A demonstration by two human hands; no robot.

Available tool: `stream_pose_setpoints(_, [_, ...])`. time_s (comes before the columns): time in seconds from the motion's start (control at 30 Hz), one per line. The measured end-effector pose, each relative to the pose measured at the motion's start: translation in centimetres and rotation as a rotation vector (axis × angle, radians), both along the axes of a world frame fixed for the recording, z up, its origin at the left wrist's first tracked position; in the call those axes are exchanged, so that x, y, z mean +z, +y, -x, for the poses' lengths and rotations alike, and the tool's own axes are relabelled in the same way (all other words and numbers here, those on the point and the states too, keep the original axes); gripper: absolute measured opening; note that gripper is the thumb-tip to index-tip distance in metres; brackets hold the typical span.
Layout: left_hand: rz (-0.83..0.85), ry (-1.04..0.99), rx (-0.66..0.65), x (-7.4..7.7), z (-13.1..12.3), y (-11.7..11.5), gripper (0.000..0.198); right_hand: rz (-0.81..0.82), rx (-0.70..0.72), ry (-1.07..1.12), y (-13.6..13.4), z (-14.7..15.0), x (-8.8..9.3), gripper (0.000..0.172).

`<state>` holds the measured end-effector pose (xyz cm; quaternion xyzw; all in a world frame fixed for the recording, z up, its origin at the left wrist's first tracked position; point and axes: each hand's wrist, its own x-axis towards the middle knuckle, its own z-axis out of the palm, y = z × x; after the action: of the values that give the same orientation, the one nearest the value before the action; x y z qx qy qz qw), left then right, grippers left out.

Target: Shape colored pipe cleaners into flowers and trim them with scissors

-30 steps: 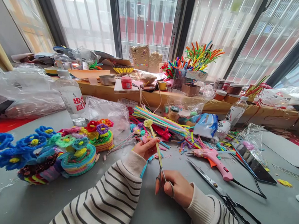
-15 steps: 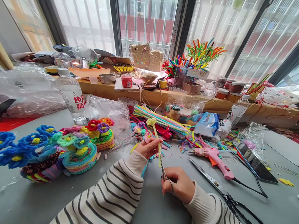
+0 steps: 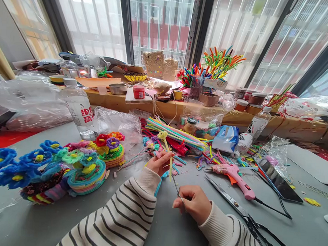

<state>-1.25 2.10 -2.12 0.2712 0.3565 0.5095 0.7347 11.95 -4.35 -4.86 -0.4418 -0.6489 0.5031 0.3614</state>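
My left hand (image 3: pixel 158 163) pinches a yellow pipe-cleaner flower stem (image 3: pixel 166 149) and holds it upright over the grey table (image 3: pixel 29 218). Its curled yellow head points away from me, and its lower end hangs just below my fingers. My right hand (image 3: pixel 193 203) is closed on small scissors (image 3: pixel 177 189), whose thin blades point up toward the bottom of the stem. Both arms wear striped sleeves.
Finished pipe-cleaner flowers (image 3: pixel 48 168) lie at the left, with a water bottle (image 3: pixel 78 107) behind them. A pink glue gun (image 3: pixel 234 174), large black scissors (image 3: pixel 231 201) and a phone (image 3: pixel 276 178) lie at the right. Loose pipe cleaners (image 3: pixel 177 133) and cut scraps are scattered ahead, before a cluttered wooden sill.
The stem below my left fingers is now much shorter. My right hand with the scissors has drawn slightly back and down from the stem.
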Motion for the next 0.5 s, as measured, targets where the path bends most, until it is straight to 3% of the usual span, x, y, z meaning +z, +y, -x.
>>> stream_pose_setpoints(0.23, [-0.018, -0.016, -0.001, -0.36, 0.31, 0.38, 0.013, -0.015, 0.016, 0.0, 0.09, -0.1, -0.06, 0.048])
stream_pose_setpoints(0.5, [-0.019, -0.032, -0.023, -0.14, 0.27, 0.2, 0.007, -0.102, 0.225, -0.067, 0.01, -0.38, 0.04, 0.067])
